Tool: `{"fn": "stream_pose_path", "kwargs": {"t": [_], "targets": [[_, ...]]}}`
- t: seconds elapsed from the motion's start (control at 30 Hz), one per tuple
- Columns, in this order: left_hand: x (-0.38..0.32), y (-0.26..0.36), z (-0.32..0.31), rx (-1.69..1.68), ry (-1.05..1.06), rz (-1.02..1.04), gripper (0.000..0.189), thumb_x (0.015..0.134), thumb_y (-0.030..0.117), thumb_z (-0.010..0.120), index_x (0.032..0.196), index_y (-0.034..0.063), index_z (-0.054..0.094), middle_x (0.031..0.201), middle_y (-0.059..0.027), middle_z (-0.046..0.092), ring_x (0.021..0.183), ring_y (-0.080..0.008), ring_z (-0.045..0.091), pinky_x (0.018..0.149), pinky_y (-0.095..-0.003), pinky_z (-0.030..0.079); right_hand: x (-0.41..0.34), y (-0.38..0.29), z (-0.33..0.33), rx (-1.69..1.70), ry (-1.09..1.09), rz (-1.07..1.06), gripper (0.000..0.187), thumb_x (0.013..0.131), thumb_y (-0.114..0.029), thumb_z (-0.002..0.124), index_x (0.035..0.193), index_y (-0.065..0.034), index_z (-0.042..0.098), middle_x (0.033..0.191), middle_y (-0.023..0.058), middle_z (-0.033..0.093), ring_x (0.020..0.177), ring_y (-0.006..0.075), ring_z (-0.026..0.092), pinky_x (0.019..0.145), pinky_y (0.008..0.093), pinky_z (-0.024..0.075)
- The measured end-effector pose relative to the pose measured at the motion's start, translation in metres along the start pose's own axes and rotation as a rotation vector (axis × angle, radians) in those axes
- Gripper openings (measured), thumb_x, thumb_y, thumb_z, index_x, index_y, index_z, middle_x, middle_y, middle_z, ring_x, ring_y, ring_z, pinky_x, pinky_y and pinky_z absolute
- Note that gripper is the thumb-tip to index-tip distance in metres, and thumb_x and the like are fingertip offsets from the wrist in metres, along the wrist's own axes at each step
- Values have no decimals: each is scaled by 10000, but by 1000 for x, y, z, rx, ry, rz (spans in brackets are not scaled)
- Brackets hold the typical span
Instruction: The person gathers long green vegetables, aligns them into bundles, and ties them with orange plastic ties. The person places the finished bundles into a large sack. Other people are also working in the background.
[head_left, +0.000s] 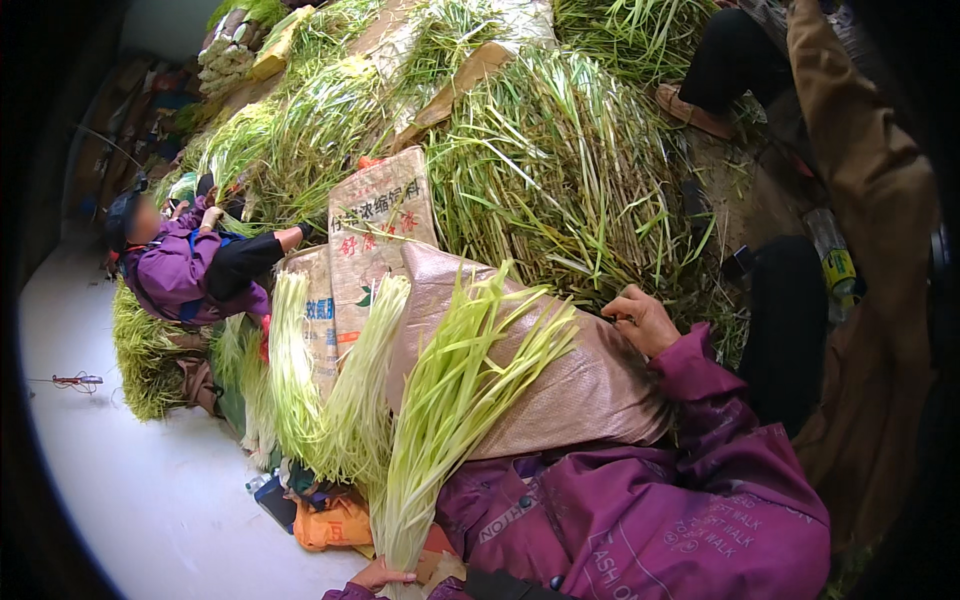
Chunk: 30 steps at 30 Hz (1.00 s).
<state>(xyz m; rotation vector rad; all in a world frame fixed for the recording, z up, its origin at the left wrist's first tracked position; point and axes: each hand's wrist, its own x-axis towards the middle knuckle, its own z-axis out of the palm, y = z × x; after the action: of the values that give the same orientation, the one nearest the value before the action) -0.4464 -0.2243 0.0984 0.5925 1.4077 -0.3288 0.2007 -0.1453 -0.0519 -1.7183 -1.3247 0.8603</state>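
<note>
A bunch of long, pale yellow-green leafy stalks (457, 382) is gripped near its white lower ends by my left hand (384, 576) at the bottom. Its leaves fan over a pinkish woven sack (555, 375) spread across my lap. My right hand (641, 319) is at the sack's far edge, beside a large heap of green and brown stalks (555, 165). Its fingers are bent, and whether they pinch anything is unclear. Two more pale bunches, one upright (292, 367) and one leaning (364, 390), lie left of the held one.
Printed woven sacks (382, 202) lie between the bunches and the heap. A co-worker in purple (176, 262) sits at the left, holding stalks. Another person's dark-clad leg (739, 60) is at upper right. A plastic bottle (832, 262) lies at right, an orange bag (330, 521) at lower left.
</note>
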Motion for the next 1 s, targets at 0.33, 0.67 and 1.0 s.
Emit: {"fn": "stream_pose_path", "kwargs": {"t": [0.33, 0.67, 1.0], "targets": [[2, 11, 5, 39, 15, 28, 444, 758, 117, 777, 1155, 21, 601, 919, -29, 636, 767, -127, 598, 673, -274, 492, 7, -41, -12, 73, 54, -131, 127, 819, -110, 664, 904, -18, 642, 798, 85, 526, 747, 233, 562, 660, 341, 452], [8, 14, 0, 59, 39, -17, 449, 716, 141, 815, 1092, 18, 604, 881, -39, 650, 763, -145, 626, 699, -283, 512, 26, -43, 19, 497, -74, -39, 131, 793, -89, 713, 850, 9, 648, 815, 0, 464, 734, 98, 466, 631, 236, 387], [8, 24, -2, 23, 5, -17, 423, 725, 141, 810, 1069, 8, 603, 854, -47, 641, 737, -150, 625, 671, -298, 521, 0, -90, -17, 222, -44, -124, 76, 767, 12, 656, 806, -17, 598, 880, 76, 497, 842, 207, 533, 721, 292, 422]]}}
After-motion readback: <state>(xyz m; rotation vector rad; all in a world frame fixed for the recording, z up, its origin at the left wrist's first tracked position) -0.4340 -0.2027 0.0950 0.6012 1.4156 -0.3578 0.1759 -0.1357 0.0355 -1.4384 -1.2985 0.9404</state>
